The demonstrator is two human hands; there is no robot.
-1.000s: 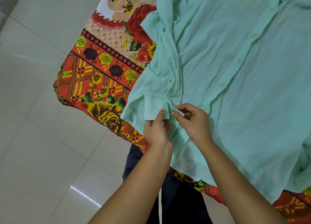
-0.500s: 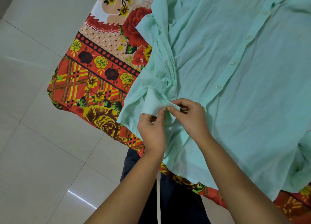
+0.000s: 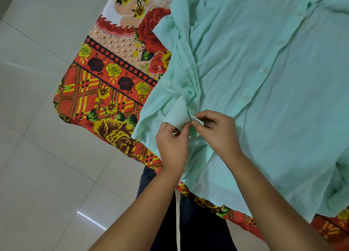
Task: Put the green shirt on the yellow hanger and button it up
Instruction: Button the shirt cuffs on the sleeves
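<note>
Fastening: cuff (image 3: 177, 114) of shirt (image 3: 273, 103) under work at the near left sleeve end; both hands pinched on it.
Shirt position: spread flat, front up, over a floral sheet (image 3: 113, 92) on what looks like a bed; near hem hanging slightly over the edge.
Hanger: none visible; possibly inside the shirt at the collar end, beyond the top of the picture. Cannot tell.
Placket: lapped along its visible length, two buttons (image 3: 261, 70) showing on it; judged closed there, upper part too creased to confirm.
Progress: body buttoning judged largely done; cuff not yet seen closed; hanging unverified.
Remaining: seat the cuff button, check the far sleeve and the collar end.
Left hand (image 3: 172, 145): closed in a pinch, thumb and forefinger gripping the folded-back cuff edge; other fingers curled under.
Right hand (image 3: 217, 131): closed in a pinch on a narrow tab of cuff cloth, fingertips (image 3: 193, 122) touching those of the left.
Button at cuff: hidden by the fingers; not confirmed through its hole.
Sleeve: bunched in tight folds just above the hands.
Risk: thin, creased cloth liable to slip from the pinch; buttonhole hard to find by touch.
Floor: pale tiles left of the bed, nothing on them.
</note>
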